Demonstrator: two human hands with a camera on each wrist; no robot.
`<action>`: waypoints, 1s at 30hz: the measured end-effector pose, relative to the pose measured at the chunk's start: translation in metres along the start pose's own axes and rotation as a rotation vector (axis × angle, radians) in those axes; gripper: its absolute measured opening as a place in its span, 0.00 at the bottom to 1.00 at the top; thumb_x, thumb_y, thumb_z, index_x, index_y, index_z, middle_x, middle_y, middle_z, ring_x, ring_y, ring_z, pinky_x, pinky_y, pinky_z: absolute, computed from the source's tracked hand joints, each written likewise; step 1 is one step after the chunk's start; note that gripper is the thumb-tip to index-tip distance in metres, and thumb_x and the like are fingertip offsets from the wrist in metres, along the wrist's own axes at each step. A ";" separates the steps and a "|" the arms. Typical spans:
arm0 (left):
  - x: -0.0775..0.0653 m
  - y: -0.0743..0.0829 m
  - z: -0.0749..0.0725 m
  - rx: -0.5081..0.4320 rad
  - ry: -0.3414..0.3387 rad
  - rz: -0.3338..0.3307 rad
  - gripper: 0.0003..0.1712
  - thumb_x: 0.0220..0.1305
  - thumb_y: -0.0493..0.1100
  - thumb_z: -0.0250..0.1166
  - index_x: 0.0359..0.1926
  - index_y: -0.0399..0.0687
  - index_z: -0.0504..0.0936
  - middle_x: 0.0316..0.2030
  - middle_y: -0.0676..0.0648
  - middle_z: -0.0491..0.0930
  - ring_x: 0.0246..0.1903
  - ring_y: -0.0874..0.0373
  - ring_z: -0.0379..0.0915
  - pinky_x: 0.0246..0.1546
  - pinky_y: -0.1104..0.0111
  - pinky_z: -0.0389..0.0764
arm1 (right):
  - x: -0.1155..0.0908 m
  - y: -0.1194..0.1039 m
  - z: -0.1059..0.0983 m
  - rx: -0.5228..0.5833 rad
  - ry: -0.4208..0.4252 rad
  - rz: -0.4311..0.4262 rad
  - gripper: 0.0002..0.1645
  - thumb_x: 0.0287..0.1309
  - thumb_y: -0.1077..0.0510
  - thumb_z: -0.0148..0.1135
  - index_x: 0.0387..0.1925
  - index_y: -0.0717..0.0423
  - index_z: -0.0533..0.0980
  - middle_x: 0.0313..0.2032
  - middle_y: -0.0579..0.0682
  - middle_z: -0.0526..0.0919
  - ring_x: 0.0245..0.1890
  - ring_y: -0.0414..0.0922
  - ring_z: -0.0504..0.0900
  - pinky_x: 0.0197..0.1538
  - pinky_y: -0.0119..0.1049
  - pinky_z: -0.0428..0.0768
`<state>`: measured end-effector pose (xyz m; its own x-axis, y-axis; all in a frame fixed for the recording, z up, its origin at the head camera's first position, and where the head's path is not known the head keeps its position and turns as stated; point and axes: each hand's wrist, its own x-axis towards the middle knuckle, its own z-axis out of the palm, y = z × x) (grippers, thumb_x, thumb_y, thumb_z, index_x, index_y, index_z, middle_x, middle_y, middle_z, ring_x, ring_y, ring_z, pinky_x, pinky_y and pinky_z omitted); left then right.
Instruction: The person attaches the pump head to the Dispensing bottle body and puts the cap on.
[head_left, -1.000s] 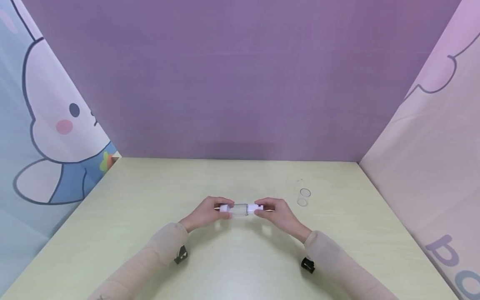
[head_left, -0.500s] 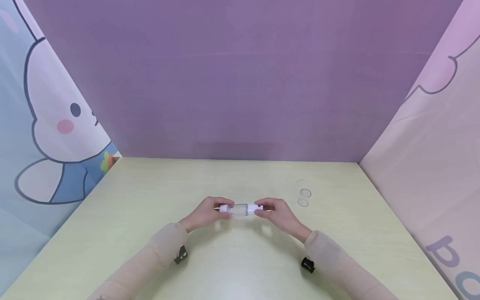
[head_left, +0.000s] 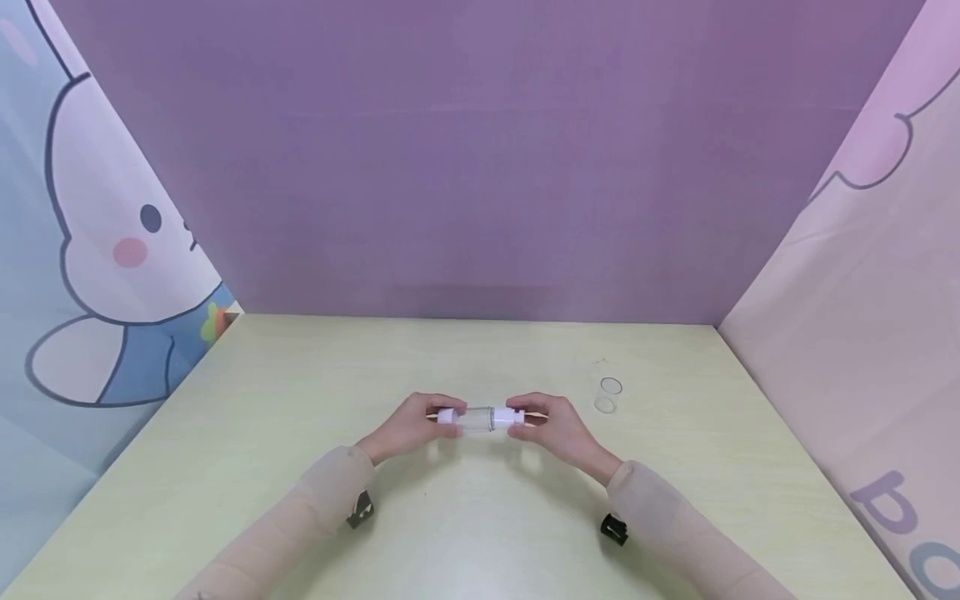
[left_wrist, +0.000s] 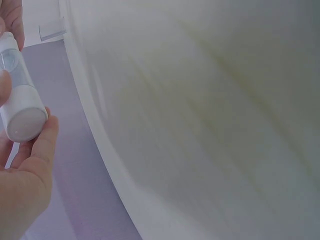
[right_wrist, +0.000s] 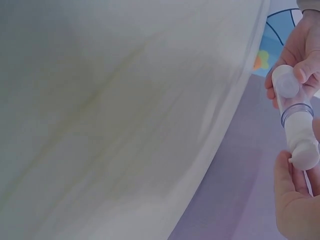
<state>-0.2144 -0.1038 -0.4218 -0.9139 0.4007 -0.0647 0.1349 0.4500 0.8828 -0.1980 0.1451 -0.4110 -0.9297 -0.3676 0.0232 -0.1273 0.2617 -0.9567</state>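
Held sideways between both hands is a pump bottle [head_left: 477, 419], with a clear middle and white ends. My left hand [head_left: 411, 428] grips its white base end [left_wrist: 23, 117], thumb and fingers on opposite sides. At the other end my right hand [head_left: 558, 431] pinches the white pump head [right_wrist: 303, 150], whose small spout shows in the right wrist view. A dark ring marks where the clear body meets the white collar. To the right on the table lies a clear cap [head_left: 607, 396], a see-through cylinder.
The pale wooden table [head_left: 480, 517] ends at a purple back panel [head_left: 480, 167]. Cartoon-printed cloths stand at the left [head_left: 112, 250] and right [head_left: 885, 333]. Black wrist-camera pieces [head_left: 615, 529] hang below both sleeves.
Both hands and the bottle have shifted very slightly left. The grip at each end stays much the same, and the clear cap has not moved on the table.
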 end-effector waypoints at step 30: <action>-0.002 0.000 0.000 0.017 0.000 0.015 0.23 0.54 0.41 0.67 0.52 0.42 0.77 0.52 0.41 0.75 0.47 0.51 0.74 0.43 0.65 0.76 | 0.000 0.001 0.003 -0.073 0.033 0.011 0.19 0.50 0.66 0.65 0.46 0.63 0.77 0.46 0.60 0.79 0.45 0.52 0.80 0.43 0.35 0.80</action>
<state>-0.2122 -0.1045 -0.4216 -0.9116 0.4079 -0.0515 0.1553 0.4577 0.8754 -0.1971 0.1421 -0.4129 -0.9420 -0.3349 0.0239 -0.1411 0.3301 -0.9334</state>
